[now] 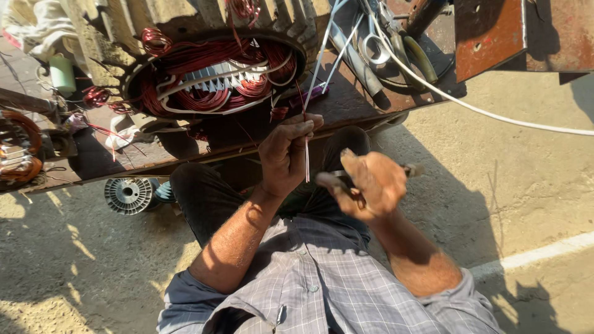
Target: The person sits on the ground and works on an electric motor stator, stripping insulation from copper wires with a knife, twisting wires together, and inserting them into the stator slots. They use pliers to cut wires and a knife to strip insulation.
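My left hand (286, 153) pinches a thin white sleeve tube (307, 158) with a red copper wire (302, 102) running up out of it toward the motor stator (213, 77). The stator lies on the rusty workbench (346, 102), its slots packed with red copper windings. My right hand (371, 182) is closed around a small pair of pliers (331, 179), held just right of the sleeve's lower end. Both hands hover in front of the bench edge, above my dark trousers.
Scissors and metal tools (377, 46) lie on the bench at right, crossed by a white cable (495, 114). A second wound coil (18, 148) sits at far left. An empty wire spool (128, 195) rests under the bench on the concrete ground.
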